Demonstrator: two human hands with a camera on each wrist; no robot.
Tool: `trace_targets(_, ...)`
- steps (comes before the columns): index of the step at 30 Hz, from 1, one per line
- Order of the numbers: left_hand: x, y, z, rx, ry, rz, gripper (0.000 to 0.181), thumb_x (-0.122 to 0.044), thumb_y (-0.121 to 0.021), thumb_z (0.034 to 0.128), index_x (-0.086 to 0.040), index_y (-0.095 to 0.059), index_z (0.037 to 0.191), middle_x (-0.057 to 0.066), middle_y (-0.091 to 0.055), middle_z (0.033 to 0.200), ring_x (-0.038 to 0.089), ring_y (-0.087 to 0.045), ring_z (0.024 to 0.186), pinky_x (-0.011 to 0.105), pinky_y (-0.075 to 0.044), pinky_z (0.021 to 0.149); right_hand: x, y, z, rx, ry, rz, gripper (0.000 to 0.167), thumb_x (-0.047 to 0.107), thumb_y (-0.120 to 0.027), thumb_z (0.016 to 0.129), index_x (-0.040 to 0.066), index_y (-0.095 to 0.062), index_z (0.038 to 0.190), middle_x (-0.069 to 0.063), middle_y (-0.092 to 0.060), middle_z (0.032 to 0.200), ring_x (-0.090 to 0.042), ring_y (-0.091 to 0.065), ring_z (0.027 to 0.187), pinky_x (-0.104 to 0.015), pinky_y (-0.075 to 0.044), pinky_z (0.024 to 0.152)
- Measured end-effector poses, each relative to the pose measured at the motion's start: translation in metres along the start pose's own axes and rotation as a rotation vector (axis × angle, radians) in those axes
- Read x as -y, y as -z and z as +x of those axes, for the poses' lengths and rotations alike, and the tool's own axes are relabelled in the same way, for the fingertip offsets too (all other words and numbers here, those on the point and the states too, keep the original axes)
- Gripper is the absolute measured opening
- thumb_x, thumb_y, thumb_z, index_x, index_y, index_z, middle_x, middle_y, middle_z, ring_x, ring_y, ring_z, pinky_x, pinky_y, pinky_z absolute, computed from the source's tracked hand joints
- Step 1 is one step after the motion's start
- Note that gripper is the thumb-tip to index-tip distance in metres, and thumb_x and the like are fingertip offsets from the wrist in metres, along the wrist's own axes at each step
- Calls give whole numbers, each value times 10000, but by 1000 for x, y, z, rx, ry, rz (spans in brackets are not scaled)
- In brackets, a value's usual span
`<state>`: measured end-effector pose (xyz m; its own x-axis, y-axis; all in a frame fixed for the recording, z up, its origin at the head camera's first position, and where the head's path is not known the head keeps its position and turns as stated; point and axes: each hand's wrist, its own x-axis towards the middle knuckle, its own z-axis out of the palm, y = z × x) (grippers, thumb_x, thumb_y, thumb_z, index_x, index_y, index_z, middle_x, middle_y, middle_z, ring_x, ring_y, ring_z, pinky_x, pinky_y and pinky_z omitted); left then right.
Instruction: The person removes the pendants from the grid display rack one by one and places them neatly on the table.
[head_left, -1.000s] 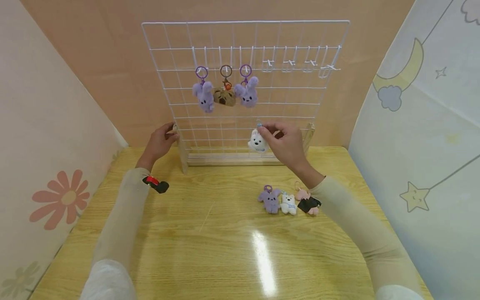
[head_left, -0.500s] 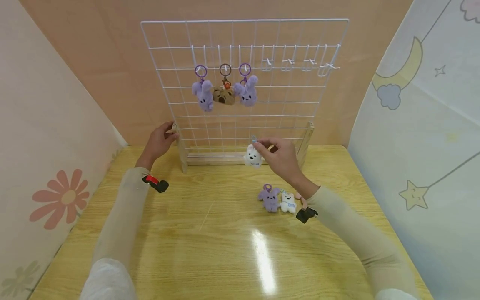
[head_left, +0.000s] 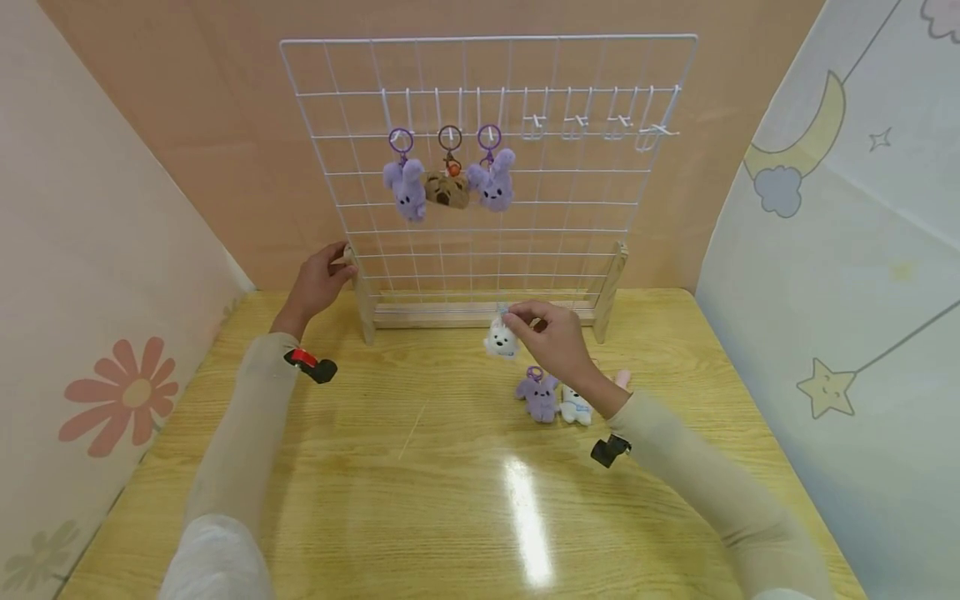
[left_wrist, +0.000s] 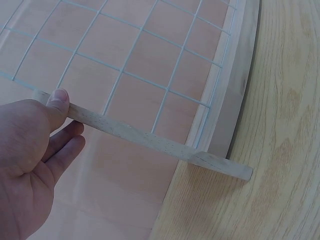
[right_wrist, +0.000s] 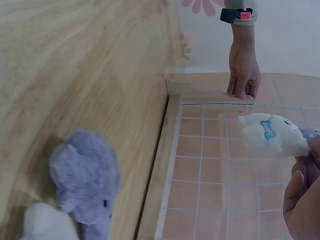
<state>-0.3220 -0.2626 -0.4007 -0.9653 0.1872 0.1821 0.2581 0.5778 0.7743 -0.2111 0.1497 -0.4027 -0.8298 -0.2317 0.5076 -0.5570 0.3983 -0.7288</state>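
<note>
White plush, marked in blue on its front, makes up the bear charm (head_left: 501, 338) pinched at its top between the thumb and fingers of the right hand (head_left: 553, 337); it is held upright above the tabletop (head_left: 375, 500), in front of the base bar (head_left: 427, 317) of the rack. The left hand (head_left: 315, 283) grips the top of the left wooden post (left_wrist: 130, 132), thumb on the near face, the other fingers round the far side. Between the posts stands a white wire grid (head_left: 487, 38). Hung from its hooks, left to right: a purple rabbit charm (head_left: 408, 196), a brown plush charm (head_left: 446, 192) with an orange bead at its ring, and a second rabbit charm (head_left: 495, 190), also purple. Four white hooks (head_left: 577, 123) continue the row to the right. On the tabletop, near the right forearm, lie a purple plush (head_left: 540, 402) with a purple ring and, just beside it, a white plush (head_left: 575, 408), partly covered by the right wrist. A pink item (head_left: 623, 379) shows behind the forearm, mostly hidden.
</note>
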Motion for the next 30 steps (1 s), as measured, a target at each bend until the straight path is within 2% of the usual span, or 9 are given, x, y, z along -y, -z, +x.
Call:
trace_targets(7, 1, 0, 1, -2, -4, 0, 634, -223, -526, 1083, -16, -251, 1615, 253, -353, 1600, 436, -462, 1401, 572, -431, 1108, -10, -7, -13, 41, 12, -14, 183, 230, -707, 997, 84, -787, 1072, 8, -755, 865, -137, -648, 687, -267, -543, 608)
trace_targets(14, 1, 1, 0, 1, -6, -5, 626, -204, -523, 1086, -14, -249, 1615, 256, -357, 1596, 435, -463, 1400, 567, -446, 1096, -15, -13, -25, 92, -59, -19, 167, 253, -704, 998, 120, -788, 1054, 27, -757, 922, -109, -641, 729, -253, -534, 633)
trace_targets(24, 0, 0, 0, 5, 5, 4, 634, -219, -521, 1086, -27, -240, 1621, 249, -345, 1606, 430, -461, 1403, 563, -443, 1101, -23, -23, -42, 130, -117, -60, 167, 235, -718, 987, 98, -789, 1050, -19, -758, 980, -102, -610, 712, -244, -531, 637)
trace_targets(30, -1, 0, 0, 9, 9, -9, 628, -215, -521, 1086, -17, -248, 1616, 255, -346, 1603, 438, -454, 1407, 571, -432, 1108, -27, -27, -50, 171, -109, -51, 146, 229, -715, 988, 115, -791, 1040, 4, -755, 980, -86, -591, 683, -247, -521, 619)
